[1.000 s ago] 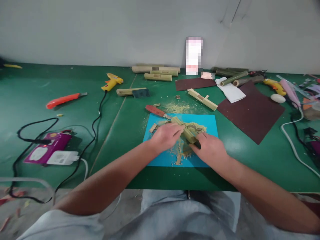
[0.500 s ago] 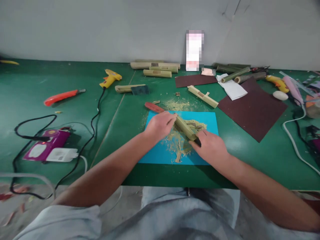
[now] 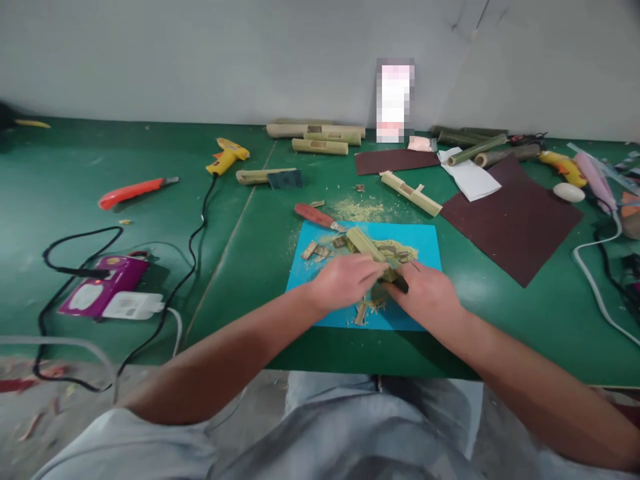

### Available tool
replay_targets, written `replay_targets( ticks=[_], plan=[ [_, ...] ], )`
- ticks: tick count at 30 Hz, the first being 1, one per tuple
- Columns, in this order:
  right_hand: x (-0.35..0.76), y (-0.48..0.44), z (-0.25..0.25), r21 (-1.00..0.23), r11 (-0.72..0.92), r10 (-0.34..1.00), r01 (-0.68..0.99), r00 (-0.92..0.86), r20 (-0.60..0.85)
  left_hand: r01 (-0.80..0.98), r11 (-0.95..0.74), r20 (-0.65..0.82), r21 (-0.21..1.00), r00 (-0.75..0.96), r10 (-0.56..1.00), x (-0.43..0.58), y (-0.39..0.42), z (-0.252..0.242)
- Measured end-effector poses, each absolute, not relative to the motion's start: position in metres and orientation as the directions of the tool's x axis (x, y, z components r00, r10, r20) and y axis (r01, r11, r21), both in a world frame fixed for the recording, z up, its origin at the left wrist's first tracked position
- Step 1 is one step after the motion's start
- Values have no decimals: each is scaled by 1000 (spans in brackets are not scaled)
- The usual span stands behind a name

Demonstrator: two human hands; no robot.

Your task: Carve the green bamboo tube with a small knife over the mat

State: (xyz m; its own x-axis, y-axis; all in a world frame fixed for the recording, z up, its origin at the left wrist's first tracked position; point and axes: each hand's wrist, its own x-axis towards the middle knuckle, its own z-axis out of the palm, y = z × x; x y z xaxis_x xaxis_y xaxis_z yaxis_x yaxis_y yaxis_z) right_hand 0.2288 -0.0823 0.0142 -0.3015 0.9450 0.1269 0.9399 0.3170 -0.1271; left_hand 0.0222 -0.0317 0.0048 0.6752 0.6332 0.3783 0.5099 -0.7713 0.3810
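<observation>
Head: bamboo [image 3: 362, 241], near end seemingly hidden

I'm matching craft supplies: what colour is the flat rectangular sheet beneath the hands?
The flat rectangular sheet is bright blue, best seen in the head view.

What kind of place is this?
Probably a craft workshop: the long green table bears a yellow, pistol-shaped glue gun and a red-handled, metal-tipped tool, and the right hand holds a pale green bamboo tube.
</observation>
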Motion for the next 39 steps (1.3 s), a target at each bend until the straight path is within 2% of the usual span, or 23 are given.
replay_targets(
  ticks=[3,7,11,16,20,23,28,32,37,39],
  plan=[
    [230,-81,14,-152,300,951,942,-282,129,595,-708,413,381,576,706,24,-32,4],
    [231,-81,12,-166,313,947,935,-294,131,462,-817,377,346,728,572,27,-35,3],
    [232,-80,9,-195,311,946,930,-284,154,557,-745,440,367,602,666,26,-36,2],
    [233,-78,8,-186,326,941,927,-297,164,491,-837,407,243,731,547,24,-30,0],
    [232,-78,9,-213,321,943,923,-291,161,572,-791,455,219,657,601,25,-29,1],
    [232,-78,9,-220,335,939,916,-306,157,497,-844,395,204,747,535,26,-34,0],
    [233,-77,8,-267,302,952,915,-273,138,599,-776,466,197,639,611,23,-34,0],
    [233,-76,7,-277,300,953,913,-272,135,489,-846,405,213,744,532,25,-37,0],
    [232,-76,10,-314,271,962,910,-251,104,590,-770,439,243,641,630,23,-37,1],
    [230,-75,11,-308,265,964,914,-248,92,550,-800,403,238,694,597,23,-38,1]
  ],
)
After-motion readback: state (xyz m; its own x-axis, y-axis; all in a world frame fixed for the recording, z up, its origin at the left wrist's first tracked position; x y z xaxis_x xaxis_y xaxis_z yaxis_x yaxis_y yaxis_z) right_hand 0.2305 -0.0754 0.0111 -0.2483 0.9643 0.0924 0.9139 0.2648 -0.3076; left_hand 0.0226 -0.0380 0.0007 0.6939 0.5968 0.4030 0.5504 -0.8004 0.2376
